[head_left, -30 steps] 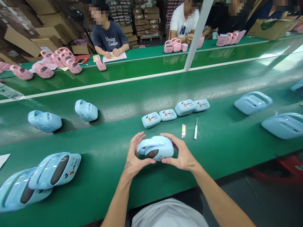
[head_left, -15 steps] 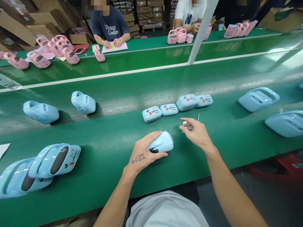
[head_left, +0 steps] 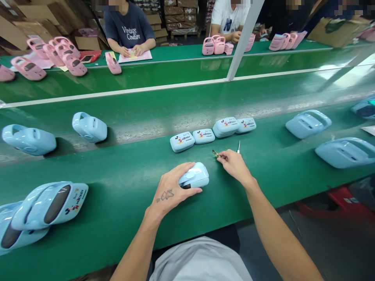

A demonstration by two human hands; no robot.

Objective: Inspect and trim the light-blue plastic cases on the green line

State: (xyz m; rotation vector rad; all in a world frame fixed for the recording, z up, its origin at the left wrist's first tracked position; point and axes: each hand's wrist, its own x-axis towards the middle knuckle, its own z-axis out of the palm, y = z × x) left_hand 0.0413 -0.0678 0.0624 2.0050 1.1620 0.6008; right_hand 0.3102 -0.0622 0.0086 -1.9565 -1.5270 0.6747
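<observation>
My left hand (head_left: 170, 187) is wrapped round a light-blue plastic casing (head_left: 199, 175), held on the green table with its end pointing right; a dark gap shows by the thumb. To the right of it, my right hand (head_left: 234, 164) pinches a small thin yellowish-and-dark piece (head_left: 216, 153) between thumb and fingertips, just above the table. Its exact kind is too small to make out. Beyond both hands stands a row of light-blue pieces with Mickey prints (head_left: 182, 141). A thin white rod (head_left: 239, 147) lies behind my right hand.
Blue handled casings lie stacked at the left (head_left: 49, 207), with others at the right (head_left: 309, 124) and on the metallic strip (head_left: 89, 127). A grey post (head_left: 241, 47) rises ahead. Across the line, people sit by pink handled casings (head_left: 73, 62).
My right hand has closed on the small piece and lifted it, shifting slightly left. My left hand keeps its hold on the casing. The whole view has shifted a little.
</observation>
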